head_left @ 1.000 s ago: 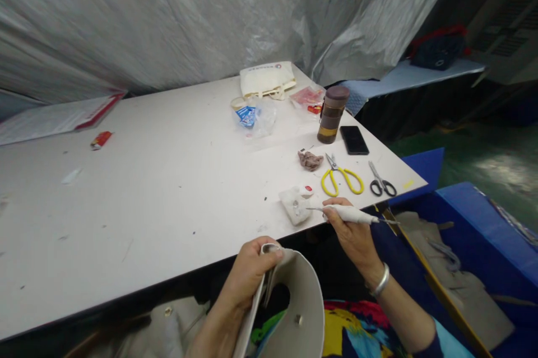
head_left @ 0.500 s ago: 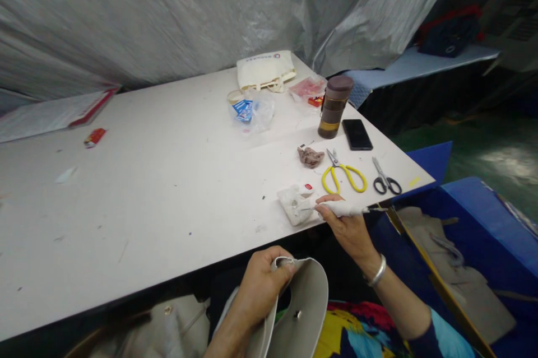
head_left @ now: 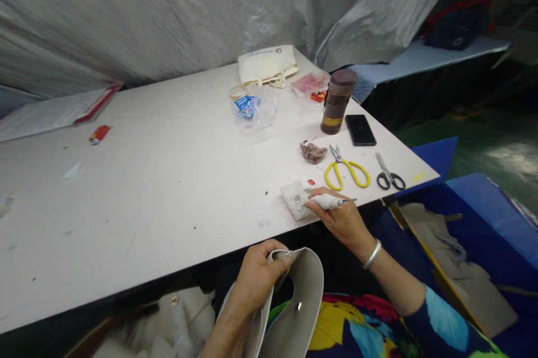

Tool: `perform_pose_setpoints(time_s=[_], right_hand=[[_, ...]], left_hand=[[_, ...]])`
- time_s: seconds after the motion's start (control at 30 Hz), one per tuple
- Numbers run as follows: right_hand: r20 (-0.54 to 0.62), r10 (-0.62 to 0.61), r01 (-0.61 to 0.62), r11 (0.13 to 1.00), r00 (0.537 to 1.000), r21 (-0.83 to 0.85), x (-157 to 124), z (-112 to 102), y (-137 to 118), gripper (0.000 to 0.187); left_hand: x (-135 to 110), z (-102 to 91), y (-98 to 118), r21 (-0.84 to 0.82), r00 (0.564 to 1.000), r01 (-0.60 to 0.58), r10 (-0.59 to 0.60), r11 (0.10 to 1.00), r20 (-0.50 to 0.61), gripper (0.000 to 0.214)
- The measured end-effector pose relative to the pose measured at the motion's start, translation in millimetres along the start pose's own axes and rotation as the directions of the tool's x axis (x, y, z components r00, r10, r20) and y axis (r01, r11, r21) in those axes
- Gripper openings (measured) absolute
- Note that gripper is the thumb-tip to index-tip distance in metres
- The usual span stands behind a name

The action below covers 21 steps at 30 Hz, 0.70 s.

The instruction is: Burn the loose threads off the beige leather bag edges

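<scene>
My left hand (head_left: pixel 263 271) is closed on the upper edge of a beige bag (head_left: pixel 309 274), thumb on one side and fingers on the other. The bag hangs open below the table edge, and a small metal stud shows on its inner face. In my right hand (head_left: pixel 336 215) is a white pen-shaped tool (head_left: pixel 328 201) with a thin metal point at its right end. Its left end lies over or against a crumpled white pad (head_left: pixel 296 201) at the table's front edge; whether they touch I cannot tell. A small red tag (head_left: pixel 311 182) lies just behind the pad.
Yellow-handled scissors (head_left: pixel 345 170), black-handled scissors (head_left: pixel 389 174), a phone (head_left: pixel 360 130), a brown bottle (head_left: pixel 338 103) and a crumpled brown wad (head_left: pixel 313 153) lie or stand beyond my right hand. A blue bin (head_left: pixel 487 201) holds beige pieces at the right. More beige pieces (head_left: pixel 191 307) lie lower left.
My right hand has moved slightly left, bringing the white tool closer over the pad and tilting it differently. My left hand still grips the bag, and the view has shifted a little.
</scene>
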State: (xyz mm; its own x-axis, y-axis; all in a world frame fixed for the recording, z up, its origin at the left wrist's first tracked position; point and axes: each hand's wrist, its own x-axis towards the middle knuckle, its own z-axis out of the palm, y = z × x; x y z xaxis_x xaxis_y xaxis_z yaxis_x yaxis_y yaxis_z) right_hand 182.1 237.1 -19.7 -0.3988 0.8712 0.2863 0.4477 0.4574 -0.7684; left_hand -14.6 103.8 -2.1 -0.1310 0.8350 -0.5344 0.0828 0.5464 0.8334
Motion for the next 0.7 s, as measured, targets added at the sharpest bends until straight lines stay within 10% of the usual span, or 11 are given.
perform_pose_setpoints(time_s=[0.2, 0.4, 0.7], right_hand=[[-0.149, 0.126, -0.091, 0.971, 0.981, 0.223, -19, -5, -11, 0.023], [0.137, 0.280, -0.308, 0.779, 0.950, 0.546, -55, 12, -25, 0.028], [0.213, 0.286, -0.357, 0.762, 0.934, 0.540, -61, 21, -23, 0.025]], left_hand=[[0, -1.7, -4, -0.011, 1.000, -0.011, 0.011, 1.000, -0.015, 0.022], [1, 2.3, -6, -0.011, 1.000, -0.013, 0.013, 1.000, 0.022, 0.021], [-1, 6.6, -9, -0.021, 0.999, -0.006, 0.007, 1.000, 0.034, 0.017]])
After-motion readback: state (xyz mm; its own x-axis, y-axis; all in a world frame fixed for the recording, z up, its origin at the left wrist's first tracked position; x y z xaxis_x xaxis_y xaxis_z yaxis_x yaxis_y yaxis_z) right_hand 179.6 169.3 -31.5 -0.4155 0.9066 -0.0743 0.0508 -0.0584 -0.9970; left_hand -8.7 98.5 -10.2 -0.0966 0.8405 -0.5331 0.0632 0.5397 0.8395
